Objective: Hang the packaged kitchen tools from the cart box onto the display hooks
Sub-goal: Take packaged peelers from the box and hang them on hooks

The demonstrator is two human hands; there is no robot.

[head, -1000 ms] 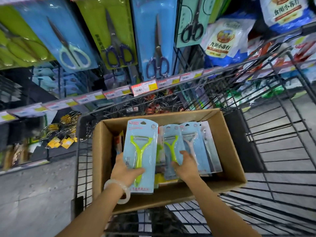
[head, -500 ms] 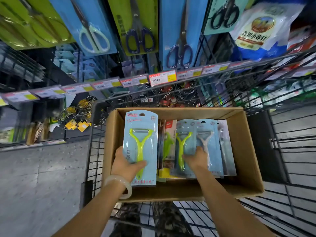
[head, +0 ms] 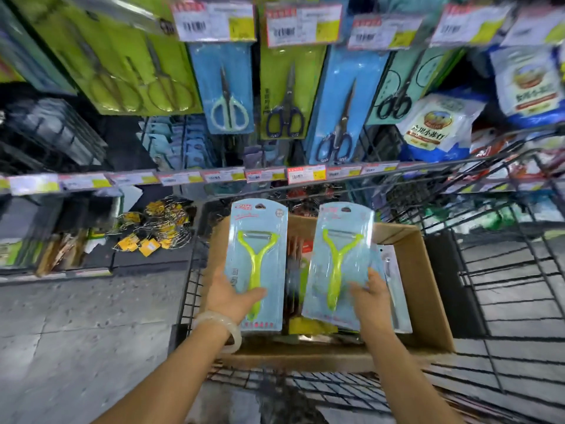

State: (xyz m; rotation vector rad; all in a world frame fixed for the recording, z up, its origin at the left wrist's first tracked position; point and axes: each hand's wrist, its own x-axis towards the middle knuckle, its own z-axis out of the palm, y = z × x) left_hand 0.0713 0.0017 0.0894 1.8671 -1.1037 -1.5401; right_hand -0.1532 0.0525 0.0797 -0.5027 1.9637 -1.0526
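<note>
Two carded peelers are being lifted clear of the cardboard box (head: 428,289), one in each hand, both upright with their hang holes at the top. The left hand (head: 232,296) is gripping the left peeler pack (head: 258,261) near its lower edge, thumb curled across the front over the green handle; the right hand (head: 371,298) is pinching the right peeler pack (head: 337,264) at its lower right side, fingers wrapping behind. These blister cards are looking light and fairly stiff, though glossy plastic is probably making them slippery, so holding low while leaving the top hole free seems sensible for threading onto hooks. Inside the box, sitting in the wire cart (head: 504,270), more packs are standing on edge, including a pale one at the right; exact count is unclear.
</note>
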